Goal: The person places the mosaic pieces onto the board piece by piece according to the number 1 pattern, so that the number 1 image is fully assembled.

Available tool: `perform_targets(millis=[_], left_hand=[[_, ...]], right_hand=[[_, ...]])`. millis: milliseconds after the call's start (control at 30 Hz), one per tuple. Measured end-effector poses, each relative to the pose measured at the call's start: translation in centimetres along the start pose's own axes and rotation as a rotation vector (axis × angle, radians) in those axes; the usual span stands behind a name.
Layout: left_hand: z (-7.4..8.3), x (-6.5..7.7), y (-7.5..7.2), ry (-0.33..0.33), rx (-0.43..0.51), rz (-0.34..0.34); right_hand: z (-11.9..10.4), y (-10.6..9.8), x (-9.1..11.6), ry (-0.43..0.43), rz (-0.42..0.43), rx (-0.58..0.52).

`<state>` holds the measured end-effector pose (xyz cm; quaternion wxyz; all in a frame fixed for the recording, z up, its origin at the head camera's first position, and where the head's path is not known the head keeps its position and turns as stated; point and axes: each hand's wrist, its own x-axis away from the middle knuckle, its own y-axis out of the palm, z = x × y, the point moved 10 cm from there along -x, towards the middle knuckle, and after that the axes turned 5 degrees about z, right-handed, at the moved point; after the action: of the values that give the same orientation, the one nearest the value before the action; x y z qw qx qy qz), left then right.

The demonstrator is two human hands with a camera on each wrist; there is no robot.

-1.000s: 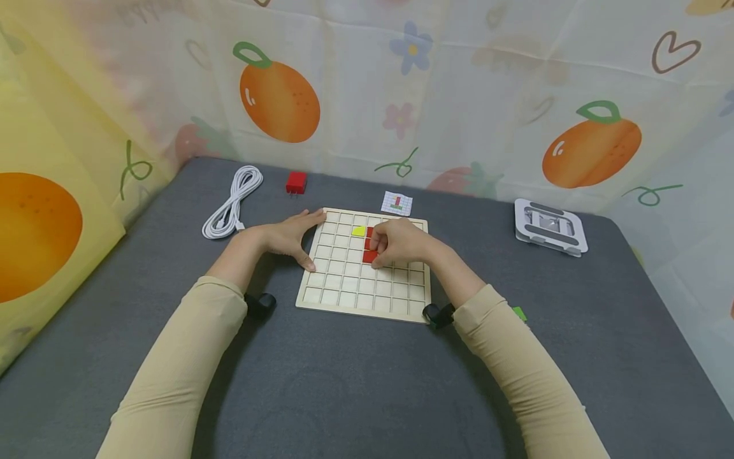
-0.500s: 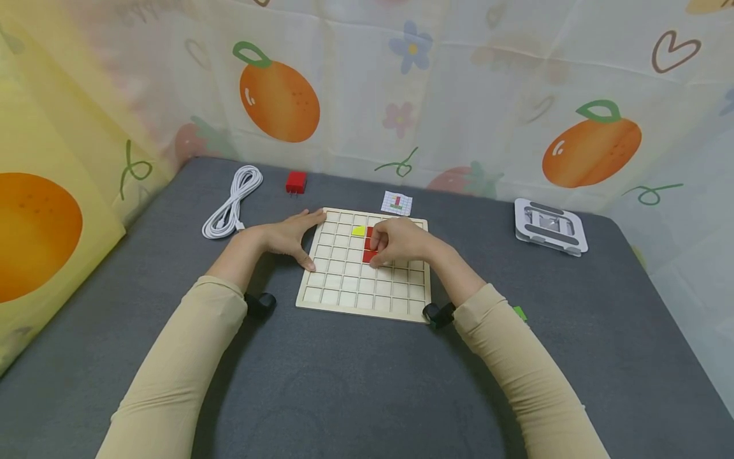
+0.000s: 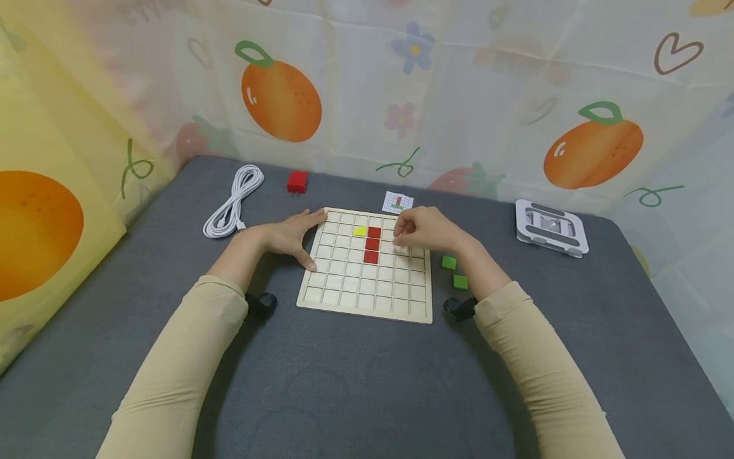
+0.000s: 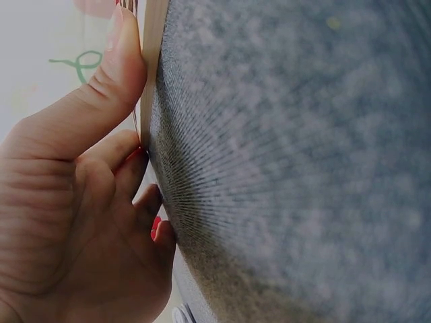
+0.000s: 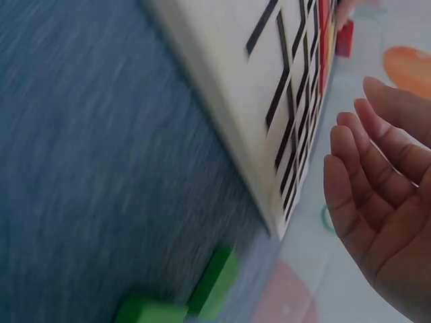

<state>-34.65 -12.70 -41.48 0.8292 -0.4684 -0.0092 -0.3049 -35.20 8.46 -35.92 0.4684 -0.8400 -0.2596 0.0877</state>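
A wooden grid board (image 3: 350, 284) lies on the dark table. In its upper part, several red tiles (image 3: 372, 245) form a column, with a yellow tile (image 3: 359, 231) left of the top one. My left hand (image 3: 287, 237) rests on the board's left edge, thumb and fingers spread along it; the left wrist view shows the thumb (image 4: 111, 91) against the wooden rim. Over the board's upper right hovers my right hand (image 3: 427, 229), fingers loosely bent, nothing between thumb and fingertips. Two green blocks (image 3: 460, 282) lie on the table beside the board's right edge.
Behind the board lies a small card (image 3: 394, 200) with a coloured grid pattern. A coiled white cable (image 3: 235, 199) and a red plug adapter (image 3: 297, 182) are at the back left. A white and grey folded stand (image 3: 552, 227) lies at the back right.
My right hand has left the red tiles and moved right and up, uncovering the whole red column. The green blocks beside the board now show. The left hand stays put.
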Motion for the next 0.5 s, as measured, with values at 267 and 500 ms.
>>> perform_targets(millis=[267, 500], left_hand=[[0.2, 0.1, 0.0, -0.001, 0.000, 0.000], [0.4, 0.2, 0.0, -0.001, 0.003, -0.001]], right_hand=[[2.2, -1.2, 1.2, 0.033, -0.011, 0.026], [4.4, -1.8, 2.2, 0.057, -0.030, 0.046]])
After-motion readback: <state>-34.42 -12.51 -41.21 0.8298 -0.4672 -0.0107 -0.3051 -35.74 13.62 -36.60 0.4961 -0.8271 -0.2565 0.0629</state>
